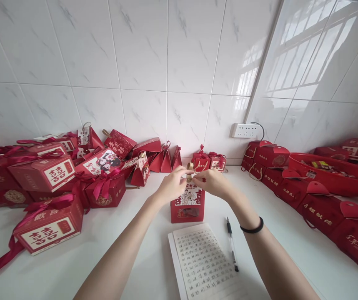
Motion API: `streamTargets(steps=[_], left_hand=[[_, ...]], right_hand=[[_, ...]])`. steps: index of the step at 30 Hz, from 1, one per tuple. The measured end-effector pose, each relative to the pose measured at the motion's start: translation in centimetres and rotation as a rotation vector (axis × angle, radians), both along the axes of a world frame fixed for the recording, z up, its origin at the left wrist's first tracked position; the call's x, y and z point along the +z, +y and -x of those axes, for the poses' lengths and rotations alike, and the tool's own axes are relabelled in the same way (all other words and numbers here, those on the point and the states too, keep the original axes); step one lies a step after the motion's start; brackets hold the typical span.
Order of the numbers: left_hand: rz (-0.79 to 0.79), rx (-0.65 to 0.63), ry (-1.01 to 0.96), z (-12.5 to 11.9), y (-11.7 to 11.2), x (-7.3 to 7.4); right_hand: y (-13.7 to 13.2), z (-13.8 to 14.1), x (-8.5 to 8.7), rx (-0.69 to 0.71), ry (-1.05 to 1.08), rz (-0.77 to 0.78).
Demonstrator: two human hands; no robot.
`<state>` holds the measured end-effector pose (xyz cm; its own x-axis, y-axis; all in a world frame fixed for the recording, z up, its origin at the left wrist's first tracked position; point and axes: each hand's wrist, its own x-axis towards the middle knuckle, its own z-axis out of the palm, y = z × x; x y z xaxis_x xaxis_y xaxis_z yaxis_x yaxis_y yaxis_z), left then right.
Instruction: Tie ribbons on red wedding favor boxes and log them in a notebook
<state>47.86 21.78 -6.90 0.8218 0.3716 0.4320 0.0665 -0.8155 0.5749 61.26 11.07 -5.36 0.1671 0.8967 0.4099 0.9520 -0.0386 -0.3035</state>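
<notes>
A red gift box (pixel 187 212) with a white printed front and a small window stands upright on the white table in front of me. A gold ribbon loop (pixel 190 166) rises from its top. From the left, my left hand (pixel 173 183) is closed at the loop, thumb and forefinger pinching the ribbon. My right hand (pixel 212 182), a black band on its wrist, pinches the ribbon's lower part from the other side. The fingers partly cover the top of the box, so the ribbon's fastening is hidden.
Handwritten paper (pixel 204 258) and a black pen (pixel 232 243) lie nearer me. Red boxes with ribbons (pixel 50 225) crowd the left; a row of red boxes (pixel 319 212) and a red basin (pixel 300 166) occupy the right. A power strip (pixel 244 131) is on the tiled wall.
</notes>
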Motion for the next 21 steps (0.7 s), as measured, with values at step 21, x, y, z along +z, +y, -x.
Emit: streamTargets(steps=[21], left_hand=[[0.027,-0.006,0.013,0.0,-0.05,0.07]], right_hand=[[-0.2,0.45,0.3,-0.023,-0.038,0.01]])
